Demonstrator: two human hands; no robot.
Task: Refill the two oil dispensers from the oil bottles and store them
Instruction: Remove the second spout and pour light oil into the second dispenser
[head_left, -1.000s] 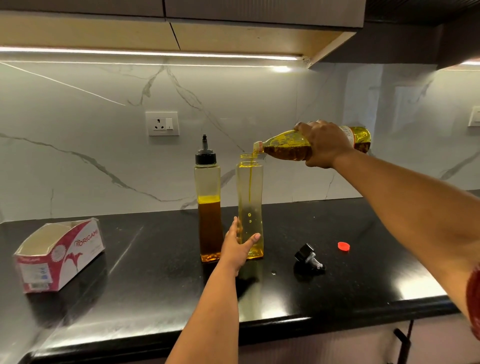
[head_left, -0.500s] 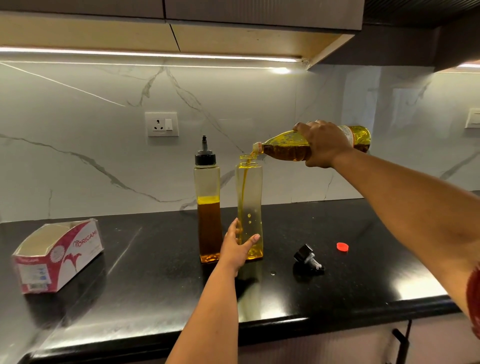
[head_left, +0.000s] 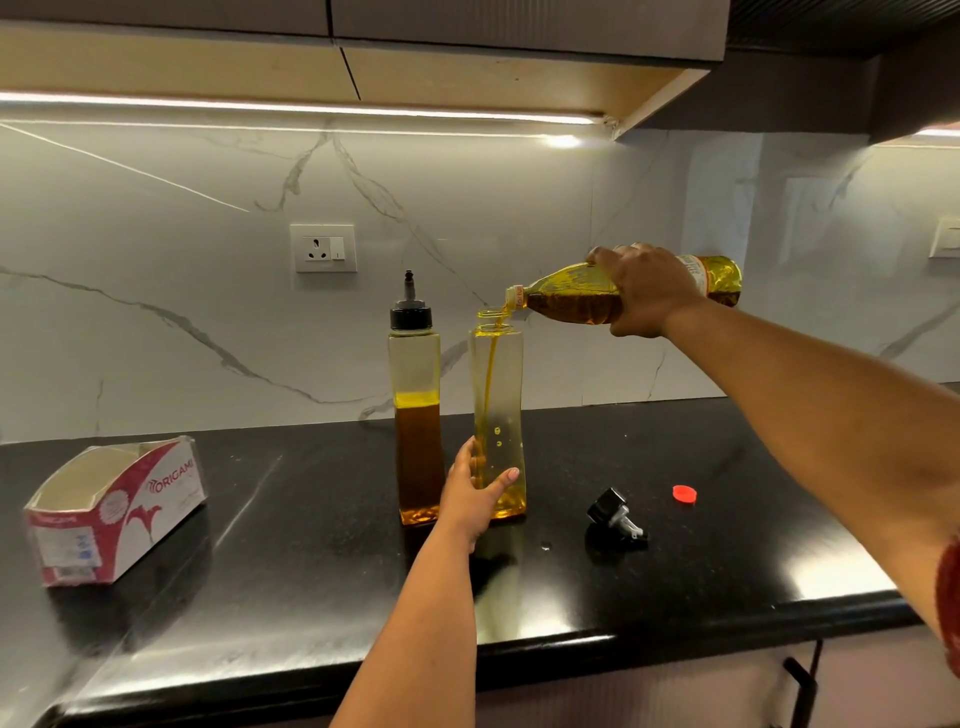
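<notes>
Nearest the camera, the black counter (head_left: 311, 597) edge w/ a dark cabinet handle (head_left: 802, 686) below at right. The person's left hand (head_left: 470, 493) reaches in from the bottom centre and grasps the lower part of the open dispenser (head_left: 497, 405), thumb and fingers curled round it near the base. That dispenser stands upright, uncapped, w/ only a shallow pool of yellow oil at the bottom and a thin oil stream (head_left: 491, 374) running down inside. Its black spout cap (head_left: 613, 514) lies on its side on the counter to the right; a small red cap (head_left: 684, 493) lies beyond that, apart. Far left sits an open red-and-white carton (head_left: 114, 512).

Just beside the open dispenser, on its left, the capped dispenser (head_left: 415, 405) stands approx. half full of darker oil. Above, the right hand (head_left: 649, 293) grips the oil bottle (head_left: 571, 296), held nearly horizontal, mouth over the open dispenser's neck. Behind: marble backsplash w/ a wall socket (head_left: 323, 248).
</notes>
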